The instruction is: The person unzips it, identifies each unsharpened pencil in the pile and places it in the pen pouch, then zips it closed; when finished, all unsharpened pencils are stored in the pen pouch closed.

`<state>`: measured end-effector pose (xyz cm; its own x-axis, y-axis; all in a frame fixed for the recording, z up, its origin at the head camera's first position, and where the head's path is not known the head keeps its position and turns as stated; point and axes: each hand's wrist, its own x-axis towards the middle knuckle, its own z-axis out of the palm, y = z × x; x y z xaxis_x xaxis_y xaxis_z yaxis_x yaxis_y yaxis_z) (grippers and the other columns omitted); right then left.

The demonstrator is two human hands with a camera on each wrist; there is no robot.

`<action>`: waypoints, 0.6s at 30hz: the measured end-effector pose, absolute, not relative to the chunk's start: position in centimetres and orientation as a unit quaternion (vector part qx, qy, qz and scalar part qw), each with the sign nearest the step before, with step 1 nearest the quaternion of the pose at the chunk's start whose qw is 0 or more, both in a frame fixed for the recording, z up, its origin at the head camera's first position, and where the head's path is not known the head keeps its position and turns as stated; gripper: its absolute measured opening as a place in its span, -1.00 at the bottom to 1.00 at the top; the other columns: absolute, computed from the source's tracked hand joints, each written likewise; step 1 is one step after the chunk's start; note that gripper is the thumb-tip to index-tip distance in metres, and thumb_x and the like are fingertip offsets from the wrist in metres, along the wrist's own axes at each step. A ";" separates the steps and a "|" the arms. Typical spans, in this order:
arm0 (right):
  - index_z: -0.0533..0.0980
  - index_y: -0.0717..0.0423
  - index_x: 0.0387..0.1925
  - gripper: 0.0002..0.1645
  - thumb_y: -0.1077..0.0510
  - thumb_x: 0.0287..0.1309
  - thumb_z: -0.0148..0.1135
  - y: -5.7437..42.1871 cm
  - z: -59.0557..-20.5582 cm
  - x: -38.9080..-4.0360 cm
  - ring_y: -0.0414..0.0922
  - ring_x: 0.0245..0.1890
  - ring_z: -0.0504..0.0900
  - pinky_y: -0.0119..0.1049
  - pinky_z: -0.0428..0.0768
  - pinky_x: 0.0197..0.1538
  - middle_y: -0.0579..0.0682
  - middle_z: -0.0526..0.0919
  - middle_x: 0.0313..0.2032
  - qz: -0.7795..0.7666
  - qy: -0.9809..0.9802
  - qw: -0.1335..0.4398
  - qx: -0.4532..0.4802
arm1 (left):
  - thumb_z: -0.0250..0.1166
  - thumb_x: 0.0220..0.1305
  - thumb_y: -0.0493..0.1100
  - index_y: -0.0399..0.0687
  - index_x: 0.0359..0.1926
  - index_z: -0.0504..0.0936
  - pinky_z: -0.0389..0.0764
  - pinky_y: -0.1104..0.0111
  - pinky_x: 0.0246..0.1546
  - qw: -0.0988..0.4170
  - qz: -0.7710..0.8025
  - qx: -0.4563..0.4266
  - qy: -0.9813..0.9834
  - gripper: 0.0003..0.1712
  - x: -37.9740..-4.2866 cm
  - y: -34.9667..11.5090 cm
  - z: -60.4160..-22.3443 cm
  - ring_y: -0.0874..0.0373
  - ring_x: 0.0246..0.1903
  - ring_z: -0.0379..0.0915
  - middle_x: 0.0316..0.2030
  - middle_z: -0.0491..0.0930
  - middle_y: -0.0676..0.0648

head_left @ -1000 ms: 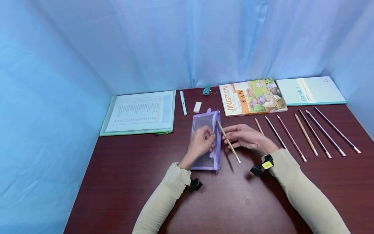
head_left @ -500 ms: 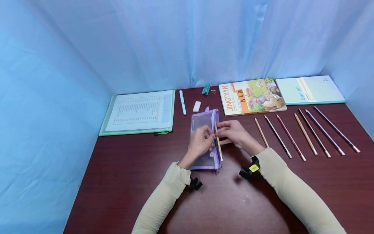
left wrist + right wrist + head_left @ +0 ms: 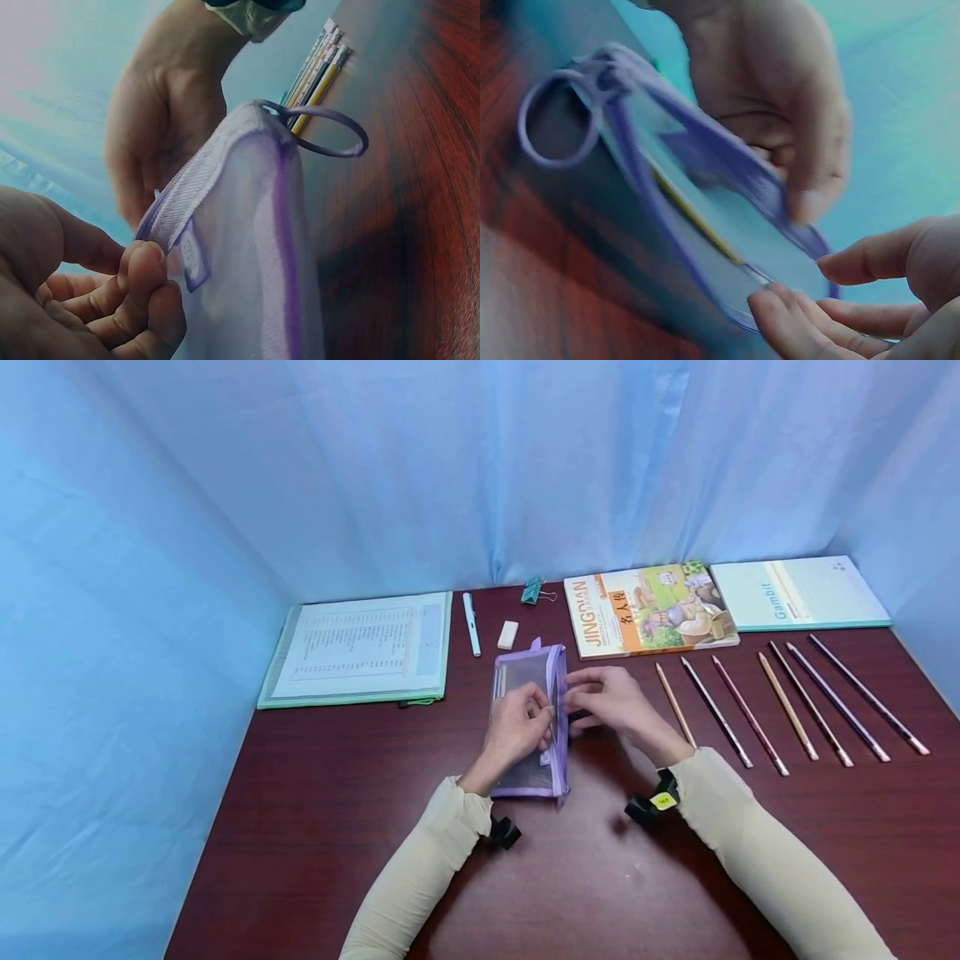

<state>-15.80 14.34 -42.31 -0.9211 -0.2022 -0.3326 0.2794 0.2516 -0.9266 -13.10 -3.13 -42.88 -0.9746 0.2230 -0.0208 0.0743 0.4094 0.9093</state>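
A purple-edged mesh pencil pouch (image 3: pixel 522 779) stands on the table in front of the person. My left hand (image 3: pixel 514 723) pinches the zippered rim of its mouth between thumb and fingers, as the left wrist view also shows. At the opposite edge of the mouth is my right hand (image 3: pixel 613 702), its thumb and fingers apart. Through the parted zipper in the right wrist view, a yellow pencil (image 3: pixel 699 223) lies inside the pouch, close to the right fingertips (image 3: pixel 769 315). Blur hides whether those fingers touch the pencil.
Several pencils (image 3: pixel 752 717) lie in a slanted row to the right. Behind the pouch are a white eraser (image 3: pixel 507 635), a light blue pen (image 3: pixel 472 625) and a teal binder clip (image 3: pixel 533 590). A document folder (image 3: pixel 360 647), an illustrated book (image 3: pixel 651 610) and a notebook (image 3: pixel 801 593) line the back.
My right hand brought the yellow pencil left to the pouch mouth. It slid inside, out of the fingers, which have since parted. My left hand kept its pinch on the rim.
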 end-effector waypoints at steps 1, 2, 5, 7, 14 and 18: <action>0.36 0.49 0.26 -0.46 0.37 0.27 0.10 14.9 -42.0 -15.7 -0.27 -0.34 0.71 -0.21 0.78 -0.21 0.17 0.74 -0.17 -0.610 0.769 0.190 0.020 | 0.23 0.30 -0.34 -0.28 -0.34 0.53 0.34 0.53 -0.81 0.067 0.535 0.088 0.837 -0.93 -13.1 -3.1 -42.9 0.35 -0.85 0.36 -0.65 0.65 -0.26; 0.35 0.50 0.26 -0.46 0.37 0.27 0.10 15.6 -41.7 -15.7 -0.28 -0.34 0.71 -0.21 0.78 -0.20 0.14 0.75 -0.20 -0.610 0.771 0.182 0.014 | 0.22 0.30 -0.34 -0.28 -0.34 0.53 0.35 0.53 -0.81 0.066 0.535 0.087 0.838 -0.93 -13.1 -3.1 -42.9 0.34 -0.85 0.36 -0.65 0.65 -0.26; 0.32 0.54 0.27 -0.46 0.37 0.30 0.09 18.2 -40.7 -15.5 -0.34 -0.34 0.71 -0.26 0.77 -0.20 -0.10 0.75 -0.32 -0.606 0.780 0.159 -0.002 | 0.22 0.30 -0.35 -0.28 -0.35 0.53 0.37 0.51 -0.81 0.064 0.539 0.083 0.836 -0.93 -13.0 -3.1 -42.9 0.33 -0.85 0.36 -0.66 0.65 -0.26; 0.31 0.54 0.26 -0.47 0.34 0.34 0.09 20.2 -39.9 -15.4 -0.38 -0.33 0.71 -0.30 0.77 -0.21 -0.28 0.73 -0.38 -0.598 0.789 0.143 -0.007 | 0.22 0.30 -0.35 -0.28 -0.35 0.54 0.38 0.51 -0.80 0.064 0.539 0.081 0.836 -0.93 -13.0 -3.2 -42.9 0.32 -0.84 0.37 -0.66 0.64 -0.26; 0.59 0.04 -0.11 -0.80 0.33 0.34 0.16 28.9 -38.7 -14.7 -0.33 -0.40 0.77 -0.37 0.75 -0.33 -0.29 0.78 -0.41 -0.680 0.727 0.091 0.010 | 0.22 0.31 -0.35 -0.27 -0.34 0.54 0.38 0.51 -0.80 0.068 0.536 0.081 0.838 -0.93 -13.1 -3.2 -43.0 0.31 -0.84 0.38 -0.65 0.65 -0.25; 0.66 -0.19 -0.28 -0.66 0.35 0.32 0.17 34.0 -38.9 -14.4 -0.28 -0.45 0.78 -0.37 0.74 -0.36 -0.21 0.80 -0.42 -0.696 0.713 0.074 0.036 | 0.22 0.31 -0.35 -0.27 -0.35 0.53 0.36 0.52 -0.81 0.066 0.533 0.086 0.839 -0.92 -13.1 -3.1 -43.1 0.32 -0.85 0.37 -0.66 0.65 -0.26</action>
